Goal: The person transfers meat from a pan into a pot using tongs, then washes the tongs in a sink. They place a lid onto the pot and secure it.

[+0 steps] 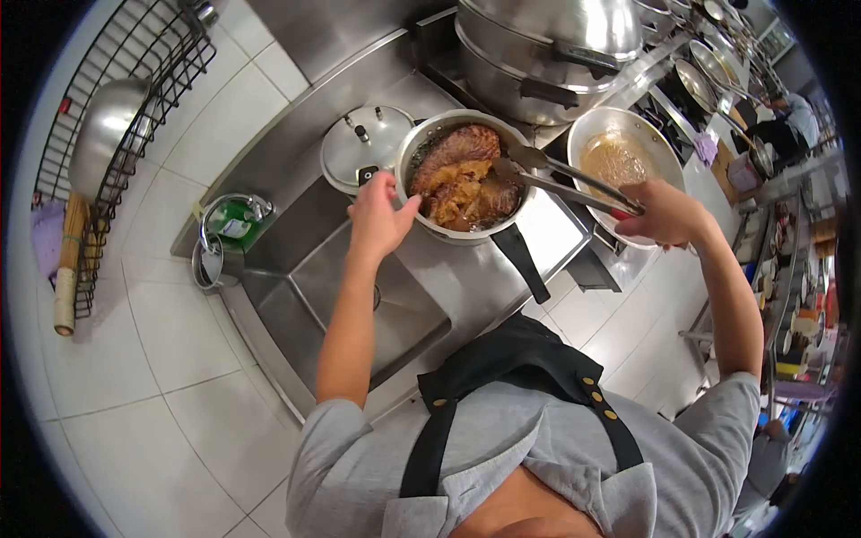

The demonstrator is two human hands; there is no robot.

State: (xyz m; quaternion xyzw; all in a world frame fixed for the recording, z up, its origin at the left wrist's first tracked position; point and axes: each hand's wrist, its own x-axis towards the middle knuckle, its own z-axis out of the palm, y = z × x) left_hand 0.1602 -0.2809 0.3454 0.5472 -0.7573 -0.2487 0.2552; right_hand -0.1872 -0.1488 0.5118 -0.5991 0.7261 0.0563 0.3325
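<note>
My right hand [665, 213] is wrapped around the handle end of metal tongs [574, 179]. The tongs' tips reach over the rim of a pressure cooker pot [405, 151], at the meat inside. Large browned pieces of meat [462, 152] sit in dark liquid there, with softer orange-brown food [459, 184] among them. Beside the pot's left side is my left hand [381, 220], thumb and fingers apart and nothing between them. A round metal lid [345, 148] with black fittings lies just left of the pot. The pot's long black handle [522, 264] points toward me.
A pan with brownish liquid [619, 160] stands right of the pot, and a large steamer [547, 54] behind. Nearer me is a steel sink [395, 323]. Green liquid soap [235, 224] sits at left, below a wire rack [134, 54]. Other people [794, 121] are at far right.
</note>
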